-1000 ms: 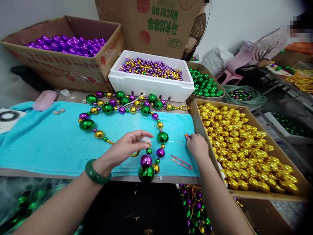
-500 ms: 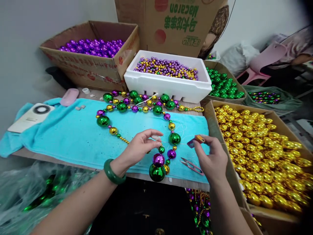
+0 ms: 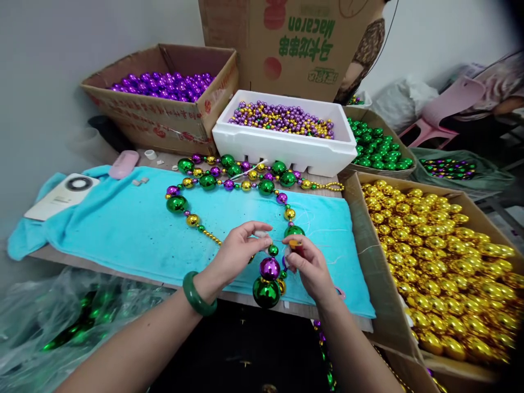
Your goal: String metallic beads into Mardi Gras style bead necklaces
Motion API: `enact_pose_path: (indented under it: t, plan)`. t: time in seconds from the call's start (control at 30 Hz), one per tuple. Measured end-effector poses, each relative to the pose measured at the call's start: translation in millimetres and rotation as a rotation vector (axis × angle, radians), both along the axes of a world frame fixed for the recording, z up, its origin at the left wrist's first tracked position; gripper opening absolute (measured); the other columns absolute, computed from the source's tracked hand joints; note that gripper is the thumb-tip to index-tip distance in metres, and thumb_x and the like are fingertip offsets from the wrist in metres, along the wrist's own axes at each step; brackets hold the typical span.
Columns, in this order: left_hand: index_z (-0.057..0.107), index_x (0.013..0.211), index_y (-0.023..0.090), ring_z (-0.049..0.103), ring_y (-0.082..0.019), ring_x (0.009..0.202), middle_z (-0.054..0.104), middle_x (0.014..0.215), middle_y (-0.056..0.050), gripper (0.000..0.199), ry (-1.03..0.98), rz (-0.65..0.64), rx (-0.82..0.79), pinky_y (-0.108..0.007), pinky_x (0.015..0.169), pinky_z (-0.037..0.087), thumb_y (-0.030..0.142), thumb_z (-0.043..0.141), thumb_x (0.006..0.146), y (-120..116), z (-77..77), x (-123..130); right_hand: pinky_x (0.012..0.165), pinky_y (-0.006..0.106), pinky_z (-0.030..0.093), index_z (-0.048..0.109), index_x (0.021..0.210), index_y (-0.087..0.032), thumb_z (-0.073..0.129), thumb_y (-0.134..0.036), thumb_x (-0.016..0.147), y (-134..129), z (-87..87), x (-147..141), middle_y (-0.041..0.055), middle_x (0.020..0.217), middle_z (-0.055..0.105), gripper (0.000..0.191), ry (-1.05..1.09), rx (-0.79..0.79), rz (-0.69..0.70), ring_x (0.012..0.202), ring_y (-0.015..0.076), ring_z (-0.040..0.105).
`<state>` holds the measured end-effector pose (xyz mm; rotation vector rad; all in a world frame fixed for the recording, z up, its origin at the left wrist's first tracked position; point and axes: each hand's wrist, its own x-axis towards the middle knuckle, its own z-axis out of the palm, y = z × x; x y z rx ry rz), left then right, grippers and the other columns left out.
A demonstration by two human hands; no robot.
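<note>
My left hand point(image 3: 239, 251), with a green bangle at the wrist, is closed in a pinch on the string of the bead necklace point(image 3: 269, 269), just above a small green bead. Purple and large green beads hang below that pinch at the table's front edge. Close on its right, my right hand point(image 3: 311, 270) is closed around a lighter point(image 3: 295, 245) with an orange end. The lighter's tip is near the pinched string; no flame shows. The necklace loops away across the blue towel point(image 3: 143, 234). Mostly hidden by my right forearm are the snips point(image 3: 340, 293), with one pink handle loop showing.
Behind the towel stand a white foam box point(image 3: 282, 150) of small beads and a carton point(image 3: 143, 120) of purple balls. At right are cartons of gold beads point(image 3: 442, 262) and green beads point(image 3: 376, 144). A white device point(image 3: 61, 195) lies at left. Another person sits far right.
My right hand has moved left with the lighter, from above the snips to beside my left hand. My left hand keeps its pinch. The view has shifted slightly.
</note>
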<state>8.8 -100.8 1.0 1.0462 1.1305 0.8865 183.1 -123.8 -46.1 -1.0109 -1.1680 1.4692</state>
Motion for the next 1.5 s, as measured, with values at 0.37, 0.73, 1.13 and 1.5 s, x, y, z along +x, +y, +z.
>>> enact_pose_path:
  t: [0.37,0.73,1.13,1.5]
  plan:
    - [0.064,0.093,0.017,0.06,-0.013,0.081,0.066,0.09,-0.003,0.019,0.103,0.106,0.263,-0.026,0.076,0.048,0.017,0.063,0.074,-8.2,-1.3,7.7,0.048,0.023,0.031,0.062,0.076,-0.016,0.067,-0.034,0.069,-1.2,27.2,-19.4,-0.0027,0.06,0.049,0.02,-0.16,-0.086,-0.039,0.053,0.0087,0.039]
    - [0.063,0.098,0.021,0.06,-0.012,0.084,0.062,0.092,-0.002,0.02,0.319,0.142,0.589,-0.025,0.077,0.049,0.015,0.06,0.079,-13.0,-17.0,7.4,0.041,0.02,0.027,0.068,0.083,-0.014,0.07,-0.034,0.069,6.3,15.8,-14.7,-0.0051,0.049,0.045,0.025,0.029,-0.227,-0.05,0.043,0.0063,0.037]
    - [0.064,0.096,0.02,0.059,-0.017,0.091,0.064,0.096,-0.005,0.017,0.33,0.075,0.516,-0.032,0.083,0.047,0.022,0.058,0.08,-13.0,-14.0,5.1,0.037,0.019,0.025,0.056,0.067,-0.015,0.068,-0.035,0.069,15.3,21.3,-15.2,-0.0068,0.045,0.043,0.023,-0.111,-0.249,0.009,0.038,0.0055,0.037]
    - [0.049,0.109,0.021,0.053,-0.013,0.076,0.054,0.078,0.002,0.039,0.115,-0.153,0.193,-0.027,0.071,0.041,0.024,0.065,0.073,-11.4,-19.7,0.2,0.035,0.018,0.027,0.056,0.066,-0.015,0.068,-0.03,0.066,21.7,17.2,-17.4,-0.0071,0.043,0.044,0.02,-0.025,-0.307,-0.006,0.037,0.0058,0.039]
